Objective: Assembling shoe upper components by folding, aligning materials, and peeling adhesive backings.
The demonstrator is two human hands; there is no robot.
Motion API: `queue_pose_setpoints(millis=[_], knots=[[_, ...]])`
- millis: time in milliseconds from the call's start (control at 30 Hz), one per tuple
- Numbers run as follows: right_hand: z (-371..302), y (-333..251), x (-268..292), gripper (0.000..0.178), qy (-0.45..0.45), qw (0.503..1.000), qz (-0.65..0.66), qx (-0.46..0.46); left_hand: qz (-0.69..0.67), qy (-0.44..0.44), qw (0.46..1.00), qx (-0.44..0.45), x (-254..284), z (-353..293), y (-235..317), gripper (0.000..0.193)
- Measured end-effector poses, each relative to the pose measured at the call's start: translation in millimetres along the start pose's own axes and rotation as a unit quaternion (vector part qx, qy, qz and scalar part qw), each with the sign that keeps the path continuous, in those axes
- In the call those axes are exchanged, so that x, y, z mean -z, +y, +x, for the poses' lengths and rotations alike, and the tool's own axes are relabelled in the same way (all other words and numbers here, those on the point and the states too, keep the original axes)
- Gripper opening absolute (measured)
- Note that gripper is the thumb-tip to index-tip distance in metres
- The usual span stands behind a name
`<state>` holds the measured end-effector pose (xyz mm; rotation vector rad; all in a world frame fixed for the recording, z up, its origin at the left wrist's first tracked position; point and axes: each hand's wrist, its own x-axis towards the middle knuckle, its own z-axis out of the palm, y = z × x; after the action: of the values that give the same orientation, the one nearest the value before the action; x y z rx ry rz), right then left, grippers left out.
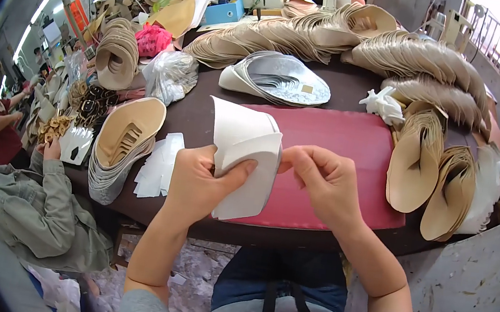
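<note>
My left hand [200, 178] grips a white shoe upper [245, 124] above the table, its thumb pressed across the front. The upper is a curved, folded piece, with a smaller white flap lying over its lower part. My right hand [323, 175] is at the upper's right edge, fingers curled together and their tips against or just behind that edge. Whatever they pinch is too small or hidden to name. Beneath both hands lies a red mat [340, 142]. Left of my left hand are loose white paper-like pieces [160, 163] and a stack of beige-lined uppers [130, 134].
A white-grey stack of uppers [279, 79] stands beyond the mat. Long rows of beige uppers [277, 43] line the far side, with more bundles [417, 159] at right. A clear plastic bag [171, 76] sits at left. A co-worker in a green jacket [34, 210] sits at far left.
</note>
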<state>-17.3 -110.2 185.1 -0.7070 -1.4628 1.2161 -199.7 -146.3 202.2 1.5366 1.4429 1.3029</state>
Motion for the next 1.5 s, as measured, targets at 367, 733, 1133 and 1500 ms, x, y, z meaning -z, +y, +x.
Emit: queue_pose_setpoints(millis=[367,733,1133,1500], knots=[[-7,10,14,0.011,-0.021,0.994,-0.108,-0.012,-0.280,-0.067,0.957,0.037,-27,17,9,0.027],[11,-3,20,0.017,0.049,0.939,-0.227,0.255,-0.237,-0.104,0.965,0.036,-35,15,11,0.041],[8,3,21,0.011,0.065,0.997,0.013,0.030,-0.390,-0.041,0.917,0.076,-54,17,17,0.051],[13,20,26,0.013,0.023,0.990,-0.124,0.063,-0.014,0.054,0.995,-0.086,-8,-4,-29,0.046]])
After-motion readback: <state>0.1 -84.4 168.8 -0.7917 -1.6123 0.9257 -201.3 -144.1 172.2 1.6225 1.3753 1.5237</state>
